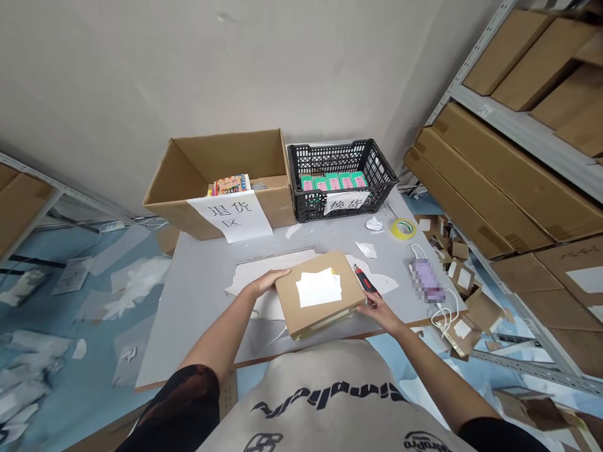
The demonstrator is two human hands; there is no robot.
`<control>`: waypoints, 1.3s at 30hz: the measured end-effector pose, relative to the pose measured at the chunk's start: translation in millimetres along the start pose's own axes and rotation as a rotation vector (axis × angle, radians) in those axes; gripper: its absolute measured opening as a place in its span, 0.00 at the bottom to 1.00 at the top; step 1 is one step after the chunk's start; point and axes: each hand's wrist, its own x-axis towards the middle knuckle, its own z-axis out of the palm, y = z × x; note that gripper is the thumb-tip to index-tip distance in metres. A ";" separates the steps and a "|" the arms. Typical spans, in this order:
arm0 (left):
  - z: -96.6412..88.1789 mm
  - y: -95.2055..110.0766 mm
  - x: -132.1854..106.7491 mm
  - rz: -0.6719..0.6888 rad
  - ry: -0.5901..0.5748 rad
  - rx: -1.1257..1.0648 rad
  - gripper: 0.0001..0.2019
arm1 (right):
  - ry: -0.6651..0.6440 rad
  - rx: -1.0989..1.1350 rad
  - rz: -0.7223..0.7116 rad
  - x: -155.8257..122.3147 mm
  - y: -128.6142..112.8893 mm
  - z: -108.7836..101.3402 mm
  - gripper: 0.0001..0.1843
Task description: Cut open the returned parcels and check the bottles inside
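A brown cardboard box (289, 307) with a torn white label (320, 288) on top is held between my two hands, tilted over the front of the grey table. My left hand (267, 282) grips its left side, thumb along the top edge. At the lower right corner, my right hand (380, 312) has its fingers closed on the box's side. A red and black utility knife (365, 280) lies just beyond the box's right edge, close to my right fingers. Whether they touch it is unclear. Sheets of white paper (252, 279) lie partly hidden under the box.
Behind stand an open carton (188, 216) with books and a black plastic crate (346, 169) of green-and-pink boxes. To the right are yellow tape (404, 229), crumpled paper (374, 223) and a phone (428, 279) with a white cable. Loaded shelves (518, 103) rise at right; packaging litters the floor.
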 end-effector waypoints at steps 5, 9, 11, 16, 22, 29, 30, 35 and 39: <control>-12.8 7.5 8.2 -0.049 0.008 -0.041 0.36 | -0.026 0.136 -0.054 0.1 -5.7 22.4 0.30; -22.2 11.6 19.9 -0.126 -0.003 -0.131 0.37 | 0.010 0.084 -0.071 2.3 -33.9 32.5 0.28; -24.8 14.4 30.4 -0.194 -0.027 -0.170 0.36 | 0.050 -0.035 -0.093 4.7 -50.1 28.8 0.31; -23.5 14.2 57.4 -0.297 -0.104 -0.294 0.33 | 0.148 -0.418 -0.205 19.6 -91.9 17.2 0.29; -2.6 -17.3 52.0 -0.315 -0.100 -0.330 0.36 | 0.145 -0.816 -0.117 62.2 -117.5 18.7 0.28; 17.6 -35.3 2.2 -0.010 0.385 -0.109 0.30 | 0.080 -0.917 -0.081 94.3 -123.2 31.7 0.32; 18.8 -32.6 -6.4 0.012 0.443 -0.101 0.27 | 0.072 -0.921 -0.089 94.9 -123.3 34.9 0.33; 42.6 7.8 -39.2 0.516 0.621 0.376 0.18 | 0.075 -0.943 -0.061 92.3 -123.8 42.7 0.36; 71.8 48.7 -42.7 0.807 0.133 1.037 0.13 | 0.022 -0.992 -0.036 87.5 -140.2 35.0 0.36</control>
